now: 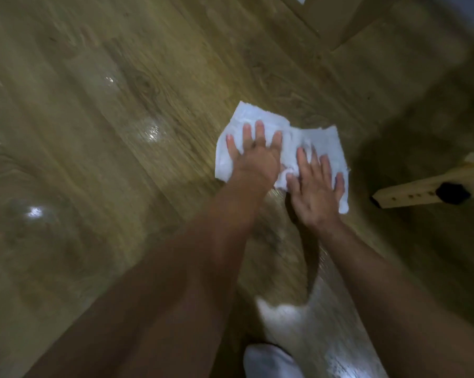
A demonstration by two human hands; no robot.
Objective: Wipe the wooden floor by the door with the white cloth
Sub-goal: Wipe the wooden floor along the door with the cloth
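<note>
A crumpled white cloth (293,143) lies flat on the wooden floor (121,132) right of the frame's middle. My left hand (253,154) presses down on the cloth's left half, palm down with fingers spread. On its right half rests my right hand (316,192), also flat with fingers apart. Both forearms reach in from the bottom edge. The picture is blurred by motion.
A pale wooden bar (421,190) with small holes and a black knob juts in at the right. Wet glints mark the floor at the left. Something white (268,361) shows at the bottom edge. A brown flat panel (339,20) sits at the top right.
</note>
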